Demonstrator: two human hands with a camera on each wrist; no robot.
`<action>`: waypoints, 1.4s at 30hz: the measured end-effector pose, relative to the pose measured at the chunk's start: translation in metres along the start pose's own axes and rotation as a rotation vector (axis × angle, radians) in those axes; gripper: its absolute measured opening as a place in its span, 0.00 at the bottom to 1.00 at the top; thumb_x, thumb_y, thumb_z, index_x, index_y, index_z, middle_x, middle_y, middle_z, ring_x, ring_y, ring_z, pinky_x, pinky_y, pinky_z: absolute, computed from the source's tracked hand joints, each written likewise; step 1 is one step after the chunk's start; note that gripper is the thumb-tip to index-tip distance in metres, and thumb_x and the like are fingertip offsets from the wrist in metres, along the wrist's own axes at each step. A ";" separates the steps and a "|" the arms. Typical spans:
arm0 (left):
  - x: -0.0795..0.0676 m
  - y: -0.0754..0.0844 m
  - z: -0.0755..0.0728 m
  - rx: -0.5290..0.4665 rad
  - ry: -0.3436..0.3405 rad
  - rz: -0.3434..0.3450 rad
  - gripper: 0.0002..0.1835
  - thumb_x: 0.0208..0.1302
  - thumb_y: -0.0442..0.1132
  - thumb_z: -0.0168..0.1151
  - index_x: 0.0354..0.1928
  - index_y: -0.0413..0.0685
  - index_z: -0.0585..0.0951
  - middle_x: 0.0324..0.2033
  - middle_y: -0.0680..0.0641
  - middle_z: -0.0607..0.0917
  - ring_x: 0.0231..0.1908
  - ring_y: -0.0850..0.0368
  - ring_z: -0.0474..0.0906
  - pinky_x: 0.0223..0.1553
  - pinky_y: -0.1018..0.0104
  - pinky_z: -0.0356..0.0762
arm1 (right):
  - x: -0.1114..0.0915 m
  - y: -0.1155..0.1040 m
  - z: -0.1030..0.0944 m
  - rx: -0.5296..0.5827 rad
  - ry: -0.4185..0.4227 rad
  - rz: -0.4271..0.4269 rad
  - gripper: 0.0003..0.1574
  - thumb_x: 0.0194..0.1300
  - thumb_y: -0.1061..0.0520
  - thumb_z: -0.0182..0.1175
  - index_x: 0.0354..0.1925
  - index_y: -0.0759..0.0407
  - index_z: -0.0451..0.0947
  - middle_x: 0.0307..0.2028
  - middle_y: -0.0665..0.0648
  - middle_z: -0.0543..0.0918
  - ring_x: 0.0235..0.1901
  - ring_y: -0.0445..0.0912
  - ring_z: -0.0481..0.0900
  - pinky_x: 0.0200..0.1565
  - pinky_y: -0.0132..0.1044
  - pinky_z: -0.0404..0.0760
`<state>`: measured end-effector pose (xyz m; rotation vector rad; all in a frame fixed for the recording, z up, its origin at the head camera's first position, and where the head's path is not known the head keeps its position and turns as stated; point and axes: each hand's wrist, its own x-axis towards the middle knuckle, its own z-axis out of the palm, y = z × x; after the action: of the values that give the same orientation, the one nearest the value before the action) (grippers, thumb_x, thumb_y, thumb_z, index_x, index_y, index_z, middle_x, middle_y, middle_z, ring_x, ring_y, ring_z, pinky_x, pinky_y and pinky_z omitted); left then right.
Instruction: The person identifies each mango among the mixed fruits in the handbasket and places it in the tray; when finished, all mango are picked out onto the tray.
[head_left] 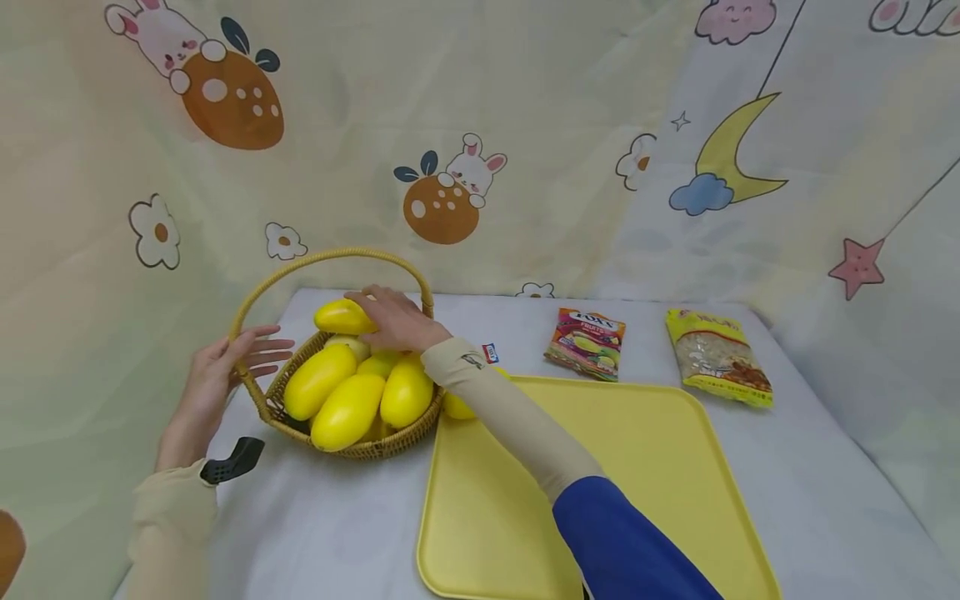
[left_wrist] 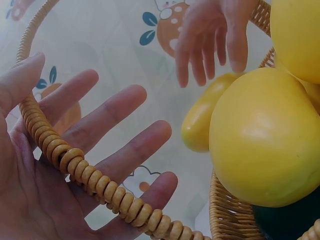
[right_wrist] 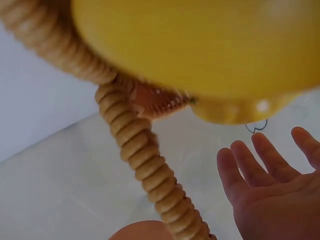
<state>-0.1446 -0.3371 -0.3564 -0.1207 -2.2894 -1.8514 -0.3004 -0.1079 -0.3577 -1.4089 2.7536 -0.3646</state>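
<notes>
- Your right hand point(head_left: 396, 321) lies over the topmost yellow fruit point(head_left: 342, 317) at the back of the wicker basket point(head_left: 352, 446), fingers curved down onto it.
- Whether the fingers truly clasp that fruit or only rest on it, you cannot tell from any view.
- Your left hand point(head_left: 225, 367) is spread, fingers straight, with the palm against the basket's beaded handle point(head_left: 330, 255) where it meets the left rim; the left wrist view shows the handle running across your palm.
- The basket sits on the white counter point(head_left: 330, 525), heaped with more yellow fruits point(head_left: 348, 410).
- The yellow tray point(head_left: 660, 467) lies just right of the basket, touching or nearly touching it, and one yellow fruit point(head_left: 455, 407) rests at its near-left corner.
- Two snack packets, a red one point(head_left: 586, 343) and a yellow one point(head_left: 717, 357), lie behind the tray.
</notes>
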 end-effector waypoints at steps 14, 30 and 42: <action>0.003 -0.003 0.000 -0.053 -0.012 0.037 0.19 0.76 0.46 0.43 0.56 0.47 0.79 0.41 0.56 0.88 0.43 0.62 0.85 0.42 0.74 0.80 | 0.021 -0.001 0.001 -0.132 -0.112 0.074 0.42 0.69 0.44 0.56 0.74 0.47 0.50 0.68 0.56 0.61 0.63 0.50 0.65 0.65 0.43 0.65; 0.002 -0.003 -0.001 -0.052 -0.028 0.025 0.20 0.76 0.46 0.42 0.57 0.46 0.78 0.42 0.57 0.87 0.43 0.64 0.84 0.44 0.75 0.79 | 0.044 -0.008 0.002 -0.225 -0.164 0.107 0.45 0.67 0.41 0.57 0.74 0.44 0.48 0.64 0.53 0.66 0.60 0.46 0.69 0.59 0.38 0.71; 0.002 -0.002 0.000 -0.008 -0.013 0.012 0.20 0.76 0.47 0.42 0.57 0.46 0.78 0.42 0.57 0.87 0.43 0.65 0.84 0.44 0.75 0.79 | 0.047 -0.008 0.002 -0.179 -0.185 0.084 0.39 0.67 0.45 0.58 0.71 0.45 0.55 0.61 0.53 0.69 0.55 0.44 0.71 0.56 0.36 0.74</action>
<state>-0.1470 -0.3379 -0.3574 -0.1475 -2.2846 -1.8596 -0.3213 -0.1504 -0.3536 -1.2812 2.7371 0.0156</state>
